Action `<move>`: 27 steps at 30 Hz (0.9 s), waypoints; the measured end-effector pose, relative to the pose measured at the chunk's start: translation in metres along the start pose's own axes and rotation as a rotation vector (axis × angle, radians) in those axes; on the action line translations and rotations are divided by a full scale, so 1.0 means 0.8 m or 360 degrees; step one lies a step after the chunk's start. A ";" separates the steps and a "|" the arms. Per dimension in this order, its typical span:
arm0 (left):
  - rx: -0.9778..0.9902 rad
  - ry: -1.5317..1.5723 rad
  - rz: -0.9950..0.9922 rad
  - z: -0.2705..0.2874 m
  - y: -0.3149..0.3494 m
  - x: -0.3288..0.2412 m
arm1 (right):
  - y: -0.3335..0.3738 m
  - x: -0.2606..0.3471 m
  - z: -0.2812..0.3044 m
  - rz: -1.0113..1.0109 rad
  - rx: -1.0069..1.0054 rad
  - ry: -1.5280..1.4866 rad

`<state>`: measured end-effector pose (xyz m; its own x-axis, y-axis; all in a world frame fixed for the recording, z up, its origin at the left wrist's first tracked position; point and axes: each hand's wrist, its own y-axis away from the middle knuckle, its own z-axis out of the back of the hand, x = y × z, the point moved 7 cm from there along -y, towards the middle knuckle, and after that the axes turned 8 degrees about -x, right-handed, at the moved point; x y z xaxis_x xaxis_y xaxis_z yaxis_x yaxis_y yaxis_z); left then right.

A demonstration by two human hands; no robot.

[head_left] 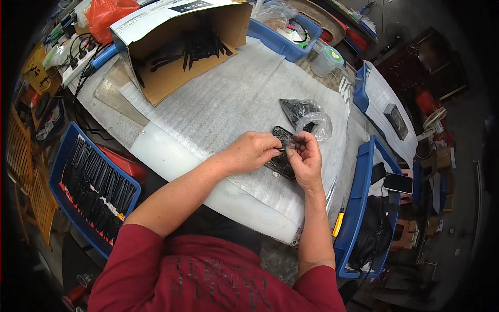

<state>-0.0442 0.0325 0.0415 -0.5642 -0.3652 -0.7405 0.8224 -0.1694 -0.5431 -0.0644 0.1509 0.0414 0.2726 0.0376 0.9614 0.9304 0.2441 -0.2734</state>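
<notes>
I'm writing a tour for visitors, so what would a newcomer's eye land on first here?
Probably the left hand and right hand, close together at a dark packet near the middle. Then the open cardboard box at upper left, with black parts inside, and the bright red bag beyond its left end.

The pale worktop (356,138) bears a whitish foam sheet (244,80) that spreads beneath the fingers (306,143) and well beyond them. On it, a black wrapped packet (282,167) sits under the fingers, a clear bag of black pieces (297,108) just beyond. Left of the fingers lies a white board (169,153); farther off, leftward, stands an open cardboard box (158,88).
</notes>
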 end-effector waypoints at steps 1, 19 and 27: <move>0.0000 0.0000 0.0001 0.000 0.000 0.000 | 0.000 0.001 -0.001 0.0004 -0.0002 0.0054; -0.0054 0.0024 -0.0066 0.000 0.002 0.001 | 0.002 -0.012 0.005 -0.0161 0.0006 0.0123; -0.0042 0.0037 -0.0040 -0.001 0.002 0.001 | 0.000 -0.005 -0.002 0.0005 -0.0068 -0.0051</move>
<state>-0.0435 0.0322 0.0394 -0.5864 -0.3396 -0.7354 0.8060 -0.1542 -0.5715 -0.0648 0.1492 0.0373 0.2679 0.0693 0.9609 0.9395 0.2022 -0.2765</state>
